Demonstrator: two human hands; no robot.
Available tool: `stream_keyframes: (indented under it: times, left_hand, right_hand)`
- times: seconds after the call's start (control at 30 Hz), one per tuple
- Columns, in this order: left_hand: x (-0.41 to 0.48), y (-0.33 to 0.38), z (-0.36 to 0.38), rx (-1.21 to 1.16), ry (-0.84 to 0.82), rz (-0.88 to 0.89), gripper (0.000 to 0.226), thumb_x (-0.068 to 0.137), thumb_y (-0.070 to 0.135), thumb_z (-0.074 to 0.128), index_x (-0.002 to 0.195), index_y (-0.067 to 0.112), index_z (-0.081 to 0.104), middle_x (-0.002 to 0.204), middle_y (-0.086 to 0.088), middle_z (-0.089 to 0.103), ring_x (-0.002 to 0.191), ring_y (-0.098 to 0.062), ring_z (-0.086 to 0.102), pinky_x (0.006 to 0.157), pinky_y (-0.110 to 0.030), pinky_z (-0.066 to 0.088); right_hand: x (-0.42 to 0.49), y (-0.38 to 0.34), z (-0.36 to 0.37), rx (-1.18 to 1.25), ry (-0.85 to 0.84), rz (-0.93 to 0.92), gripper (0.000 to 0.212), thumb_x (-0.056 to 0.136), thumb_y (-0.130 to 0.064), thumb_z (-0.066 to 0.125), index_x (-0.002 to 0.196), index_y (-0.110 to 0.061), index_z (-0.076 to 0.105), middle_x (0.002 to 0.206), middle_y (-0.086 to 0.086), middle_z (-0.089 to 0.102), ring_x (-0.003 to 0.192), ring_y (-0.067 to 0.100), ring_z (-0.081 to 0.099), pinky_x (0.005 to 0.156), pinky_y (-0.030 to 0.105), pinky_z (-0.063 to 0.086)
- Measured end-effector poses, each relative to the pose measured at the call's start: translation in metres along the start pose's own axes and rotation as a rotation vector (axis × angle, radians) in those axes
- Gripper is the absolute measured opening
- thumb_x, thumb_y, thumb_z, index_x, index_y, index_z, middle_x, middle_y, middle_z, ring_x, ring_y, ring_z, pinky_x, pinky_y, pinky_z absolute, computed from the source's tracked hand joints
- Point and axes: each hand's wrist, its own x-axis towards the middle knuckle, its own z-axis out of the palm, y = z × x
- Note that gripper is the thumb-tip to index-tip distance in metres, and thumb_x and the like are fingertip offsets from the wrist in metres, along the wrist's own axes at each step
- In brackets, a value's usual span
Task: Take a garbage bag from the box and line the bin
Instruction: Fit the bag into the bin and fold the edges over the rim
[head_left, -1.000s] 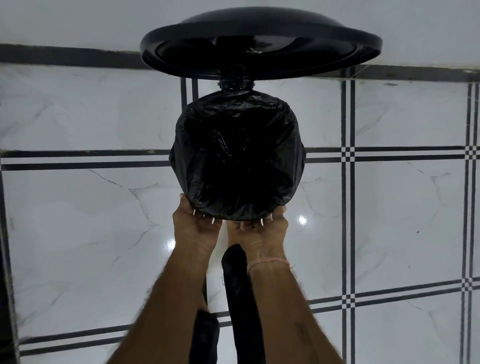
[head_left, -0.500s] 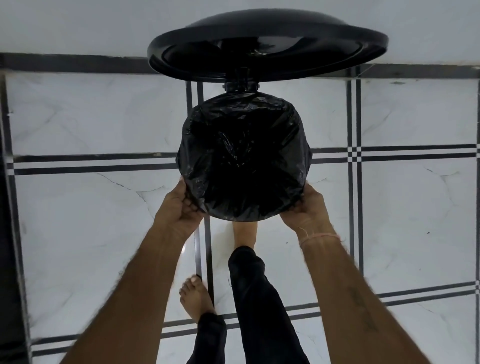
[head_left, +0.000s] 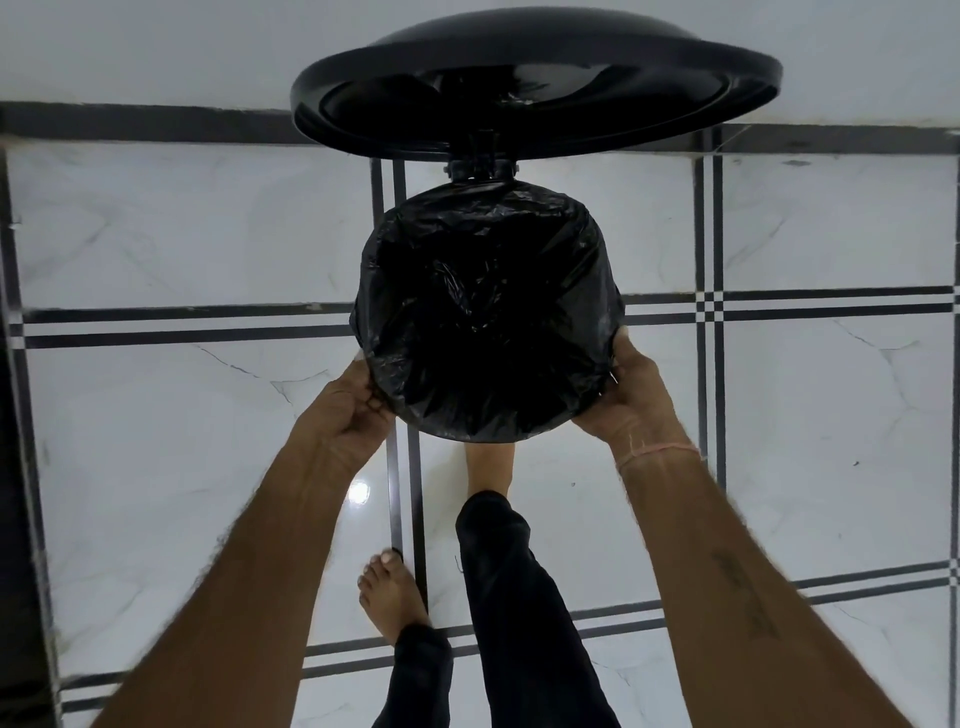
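while the lid (head_left: 535, 88) stands open, the bag (head_left: 483, 322) is gripped in curled fingers: left hand (head_left: 348, 410) at 8 o'clock, right hand (head_left: 631, 400) at 4.

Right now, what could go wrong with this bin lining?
Both the left hand and right hand grip the thin garbage bag at its turned-down edge; a hard pull may tear it. The lid stands open above them; if it drops, it could strike the hands.
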Motion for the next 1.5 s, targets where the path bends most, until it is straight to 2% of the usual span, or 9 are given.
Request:
stream_keyframes:
  times: [0.23,0.4,0.63,0.77,0.87,1.07,1.23,1.37,1.5]
  left_hand:
    - [0.001,0.007,0.006,0.059,0.029,0.094,0.033,0.095,0.041,0.066,0.112,0.015,0.074,0.105,-0.001,0.082,0.102,-0.018,0.077,0.080,-0.032,0.060]
    - [0.005,0.009,0.007,0.053,0.050,0.047,0.031,0.102,0.042,0.056,0.103,0.015,0.072,0.089,0.001,0.083,0.086,-0.015,0.078,0.074,-0.032,0.064]
    - [0.006,0.005,0.007,0.041,0.169,0.086,0.068,0.074,0.052,0.072,0.128,0.010,0.068,0.124,-0.008,0.075,0.112,-0.023,0.073,0.068,-0.030,0.064]
    - [0.000,0.003,0.012,0.062,0.142,0.132,0.032,0.098,0.044,0.060,0.110,0.016,0.071,0.113,-0.002,0.076,0.102,-0.016,0.073,0.084,-0.032,0.063]
    - [-0.003,0.002,0.010,0.090,0.102,0.143,0.031,0.103,0.041,0.056,0.111,0.015,0.072,0.112,-0.002,0.078,0.106,-0.018,0.073,0.099,-0.038,0.057]
    - [0.000,0.011,0.008,0.032,0.041,0.024,0.029,0.105,0.033,0.054,0.107,0.010,0.072,0.093,-0.003,0.083,0.102,-0.019,0.073,0.105,-0.041,0.052]
    - [0.001,0.010,0.008,0.053,0.016,-0.008,0.034,0.105,0.038,0.050,0.108,0.011,0.071,0.098,-0.004,0.082,0.105,-0.020,0.072,0.103,-0.040,0.052]
    - [-0.002,0.008,0.011,0.039,0.013,-0.010,0.036,0.106,0.041,0.046,0.111,0.015,0.070,0.095,-0.002,0.083,0.107,-0.019,0.070,0.107,-0.038,0.049]
    - [-0.006,0.006,0.012,0.014,0.054,0.005,0.032,0.104,0.041,0.050,0.106,0.015,0.070,0.100,-0.004,0.081,0.107,-0.021,0.069,0.110,-0.042,0.048]
  right_hand:
    - [-0.004,-0.004,0.010,-0.089,0.029,-0.016,0.028,0.107,-0.028,0.054,0.095,-0.012,0.074,0.081,0.009,0.080,0.096,0.030,0.072,0.097,0.046,0.057]
    - [0.000,-0.007,0.008,-0.157,0.036,-0.023,0.031,0.108,-0.033,0.053,0.105,-0.011,0.075,0.094,0.010,0.081,0.085,0.028,0.079,0.073,0.041,0.066]
    - [0.008,0.003,-0.001,-0.149,0.152,-0.123,0.045,0.104,-0.044,0.056,0.122,-0.006,0.071,0.116,0.012,0.077,0.113,0.029,0.071,0.094,0.045,0.060]
    - [0.007,0.007,-0.001,-0.134,0.087,-0.166,0.049,0.108,-0.046,0.049,0.131,-0.007,0.068,0.128,0.013,0.073,0.124,0.032,0.067,0.114,0.051,0.049]
    - [0.006,0.005,-0.003,-0.160,-0.003,-0.132,0.053,0.110,-0.046,0.041,0.144,-0.010,0.061,0.140,0.013,0.068,0.130,0.034,0.063,0.116,0.051,0.046]
    - [0.002,-0.002,-0.001,-0.186,-0.029,-0.049,0.041,0.105,-0.037,0.058,0.136,-0.012,0.068,0.133,0.014,0.072,0.125,0.035,0.067,0.106,0.048,0.055]
    - [0.002,-0.003,0.007,-0.220,0.065,-0.038,0.036,0.106,-0.040,0.057,0.119,-0.012,0.075,0.112,0.011,0.079,0.104,0.030,0.073,0.080,0.040,0.066]
    - [0.002,0.001,0.006,-0.174,0.122,-0.059,0.046,0.106,-0.048,0.051,0.126,-0.012,0.072,0.129,0.011,0.074,0.111,0.030,0.071,0.085,0.044,0.060]
    - [-0.007,0.007,-0.003,-0.186,0.075,-0.152,0.042,0.109,-0.042,0.050,0.125,-0.010,0.071,0.119,0.010,0.077,0.113,0.029,0.071,0.106,0.048,0.055]
